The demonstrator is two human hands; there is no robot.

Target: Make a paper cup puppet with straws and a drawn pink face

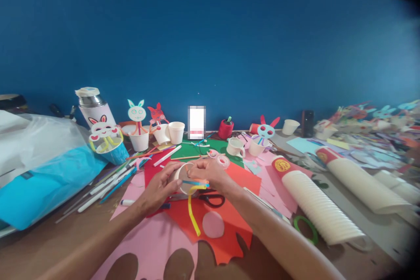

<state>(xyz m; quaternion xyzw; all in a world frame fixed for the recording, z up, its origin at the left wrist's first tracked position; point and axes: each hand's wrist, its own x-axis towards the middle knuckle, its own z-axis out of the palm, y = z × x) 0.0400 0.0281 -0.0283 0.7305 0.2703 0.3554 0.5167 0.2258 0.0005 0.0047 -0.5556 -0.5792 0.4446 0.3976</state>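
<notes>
My left hand (166, 183) is curled around the side of a white paper cup (186, 190), tilted so its opening faces me. My right hand (210, 174) is closed, its fingertips pinched at the cup's far rim beside a small orange bit; what exactly they grip is hidden. Across the cup's mouth lies a thin blue strip (193, 183). A bent yellow strip (193, 216) hangs down below my right hand. Black-handled scissors (213, 200) rest just under the hands on orange paper (229, 227), near a pink paper circle (213, 224).
Rabbit-faced cup figures (137, 116) stand along the blue partition (210, 43). To the right lie a long stack of paper cups (321, 205) and a green tape roll (305, 229). Markers (105, 183) and a blue plastic-wrapped bundle (55, 183) are on the left. Pink cut-out paper (151, 236) lies nearest me.
</notes>
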